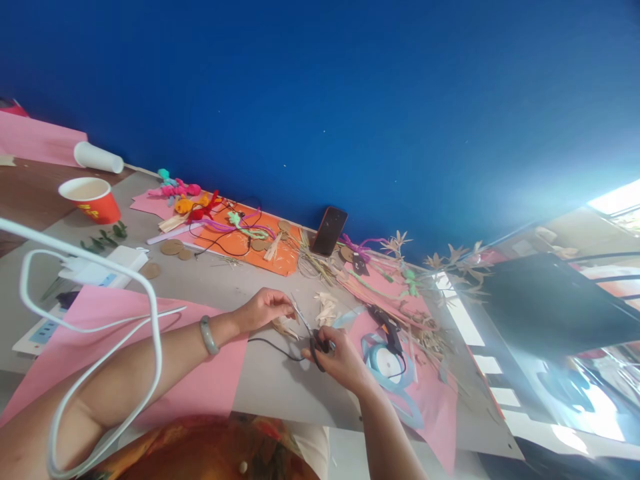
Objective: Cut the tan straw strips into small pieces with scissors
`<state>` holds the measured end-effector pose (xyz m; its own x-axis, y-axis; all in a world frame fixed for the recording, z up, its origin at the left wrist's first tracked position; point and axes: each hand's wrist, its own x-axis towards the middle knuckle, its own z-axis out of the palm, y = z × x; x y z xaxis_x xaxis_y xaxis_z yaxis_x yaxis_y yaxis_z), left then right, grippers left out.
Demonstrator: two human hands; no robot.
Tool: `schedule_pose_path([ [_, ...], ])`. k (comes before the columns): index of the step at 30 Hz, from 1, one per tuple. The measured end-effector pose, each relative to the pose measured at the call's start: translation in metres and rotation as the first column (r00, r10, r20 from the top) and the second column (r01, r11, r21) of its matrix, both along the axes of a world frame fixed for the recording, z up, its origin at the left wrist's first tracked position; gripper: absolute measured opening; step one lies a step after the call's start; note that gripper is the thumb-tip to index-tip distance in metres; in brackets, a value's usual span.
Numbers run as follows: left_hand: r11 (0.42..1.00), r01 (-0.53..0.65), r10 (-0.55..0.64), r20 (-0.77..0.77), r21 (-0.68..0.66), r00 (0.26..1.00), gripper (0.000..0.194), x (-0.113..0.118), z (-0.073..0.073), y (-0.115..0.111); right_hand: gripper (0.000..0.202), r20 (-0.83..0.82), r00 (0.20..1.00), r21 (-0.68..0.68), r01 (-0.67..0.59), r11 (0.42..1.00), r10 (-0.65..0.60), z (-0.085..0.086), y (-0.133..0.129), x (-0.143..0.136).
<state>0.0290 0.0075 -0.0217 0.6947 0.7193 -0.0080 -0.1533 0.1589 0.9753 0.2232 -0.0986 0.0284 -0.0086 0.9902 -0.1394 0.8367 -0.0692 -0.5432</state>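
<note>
My right hand grips a pair of scissors by the black handles, the metal blades pointing up and left. Opposite it, my left hand has thumb and fingers pinched together beside the blade tips. Whatever lies between those fingers is too small to make out. Just under them is a tan dried husk piece, and I cannot tell if it is held. Pale husk scraps lie beyond the scissors. Right of my right hand are a black glue gun and a spool of light blue ribbon.
A phone leans against the blue wall. Pipe cleaners and cord lie on orange sheets. A red paper cup stands at left. A white cable loops across my left arm. Pink paper covers the near left.
</note>
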Motion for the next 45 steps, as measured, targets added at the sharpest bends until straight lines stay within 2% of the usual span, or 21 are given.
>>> schedule_pose_path([
  [18,0.998,0.004,-0.003,0.02,-0.07,1.0,0.03,0.001,-0.002,-0.002,0.041,-0.259,0.963,-0.109,0.051,0.993,-0.078,-0.012,-0.002,-0.001],
  [30,0.995,-0.001,0.004,0.029,-0.101,1.0,0.029,0.0,0.004,-0.003,0.039,-0.274,0.96,-0.048,0.055,0.997,-0.066,-0.014,-0.003,0.003],
  [36,0.981,-0.035,0.048,0.068,-0.189,0.996,0.025,0.001,0.003,-0.002,0.038,-0.24,0.964,-0.004,0.112,0.994,-0.11,-0.009,-0.003,0.003],
  [42,0.959,0.002,0.058,0.201,-0.285,0.978,0.023,0.001,0.0,-0.002,0.032,-0.241,0.962,0.061,0.147,0.987,-0.128,-0.005,-0.003,0.005],
  [45,0.943,-0.001,0.071,0.198,-0.333,0.978,0.024,0.002,-0.002,0.0,0.032,-0.265,0.953,0.069,0.17,0.983,-0.146,-0.005,-0.002,0.005],
])
